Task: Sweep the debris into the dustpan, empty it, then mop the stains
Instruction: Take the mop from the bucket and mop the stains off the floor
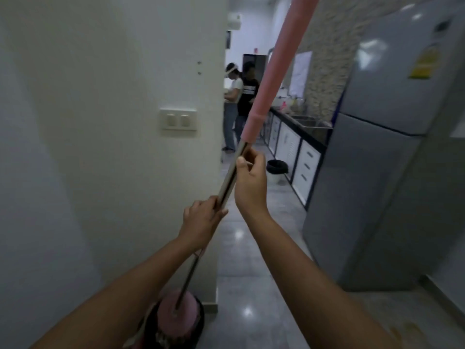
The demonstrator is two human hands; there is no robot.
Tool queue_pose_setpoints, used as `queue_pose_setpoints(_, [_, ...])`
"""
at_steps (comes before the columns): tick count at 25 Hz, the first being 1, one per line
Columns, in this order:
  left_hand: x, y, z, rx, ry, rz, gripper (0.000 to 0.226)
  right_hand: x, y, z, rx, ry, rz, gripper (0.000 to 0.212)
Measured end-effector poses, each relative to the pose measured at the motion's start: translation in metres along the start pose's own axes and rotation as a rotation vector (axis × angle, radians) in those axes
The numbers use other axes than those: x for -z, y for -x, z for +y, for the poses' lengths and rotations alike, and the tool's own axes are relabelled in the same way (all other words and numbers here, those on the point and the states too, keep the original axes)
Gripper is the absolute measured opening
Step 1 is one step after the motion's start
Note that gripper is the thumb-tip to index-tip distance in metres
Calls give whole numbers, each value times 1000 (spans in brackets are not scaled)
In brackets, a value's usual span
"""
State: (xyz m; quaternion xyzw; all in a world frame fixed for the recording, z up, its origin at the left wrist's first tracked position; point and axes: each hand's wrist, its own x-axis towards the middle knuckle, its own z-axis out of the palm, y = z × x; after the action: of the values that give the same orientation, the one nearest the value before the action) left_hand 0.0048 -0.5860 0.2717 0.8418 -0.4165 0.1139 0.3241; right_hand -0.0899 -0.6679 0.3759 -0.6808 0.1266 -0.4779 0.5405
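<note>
A mop with a pink upper handle [274, 66] and a metal lower shaft [230, 177] slants from the top right down to the bottom centre. My left hand [201, 220] grips the metal shaft low down. Just below the pink sleeve, my right hand [251, 182] holds the same shaft. The round pink mop head [176, 313] sits inside a dark bucket [198, 323] at the foot of the wall. An orange-brown stain [407, 328] marks the glossy grey floor at the bottom right. No dustpan or debris is in view.
A white wall corner with a light switch [179, 119] stands on the left. A grey refrigerator [382, 159] fills the right side. Beyond it run a kitchen counter [297, 142] and a black bin [276, 167]. Two people [239, 107] stand in the passage ahead.
</note>
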Motion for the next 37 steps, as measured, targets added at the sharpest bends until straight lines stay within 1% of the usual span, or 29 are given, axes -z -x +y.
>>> queue_pose_setpoints(2, [-30, 0, 37, -80, 155, -116, 27, 46, 2, 3, -12, 82, 72, 15])
queue_pose_setpoints(3, [-51, 3, 56, -115, 183, -175, 25, 72, 6, 8, -32, 123, 106, 14])
queue_pose_setpoints(7, [-144, 24, 125, -234, 158, -368, 29, 169, 32, 43, -131, 272, 249, 15])
queue_pose_setpoints(11, [-238, 36, 207, -363, 150, -551, 32, 273, 50, 76, -219, 338, 484, 18])
queue_pose_setpoints(13, [-284, 36, 248, -467, 143, -618, 35, 328, 50, 90, -249, 388, 589, 18])
queue_pose_setpoints(15, [-327, 33, 288, -529, 151, -685, 33, 380, 49, 101, -307, 437, 685, 17])
queue_pose_setpoints(18, [-392, 26, 350, -600, 147, -802, 35, 455, 48, 118, -373, 525, 759, 14])
queue_pose_setpoints(21, [-450, 33, 398, -653, 150, -942, 36, 520, 62, 142, -486, 577, 837, 13])
queue_pose_setpoints(25, [-512, 89, 453, -661, 222, -1101, 30, 599, 124, 182, -677, 517, 979, 21])
queue_pose_setpoints(27, [-539, 127, 473, -683, 198, -1197, 26, 626, 164, 196, -791, 509, 1015, 22])
queue_pose_setpoints(29, [-563, 162, 485, -668, 143, -1273, 25, 643, 195, 205, -873, 507, 1025, 19])
queue_pose_setpoints(31, [-580, 188, 496, -617, 91, -1292, 27, 656, 216, 205, -928, 440, 1034, 14])
queue_pose_setpoints(33, [-592, 213, 515, -624, 58, -1270, 30, 676, 229, 194, -959, 350, 1067, 15])
queue_pose_setpoints(35, [-597, 236, 535, -638, 51, -1254, 29, 703, 240, 171, -1079, 292, 1091, 16])
queue_pose_setpoints(37, [-602, 261, 554, -588, 39, -1254, 25, 727, 251, 146, -1196, 185, 1030, 20])
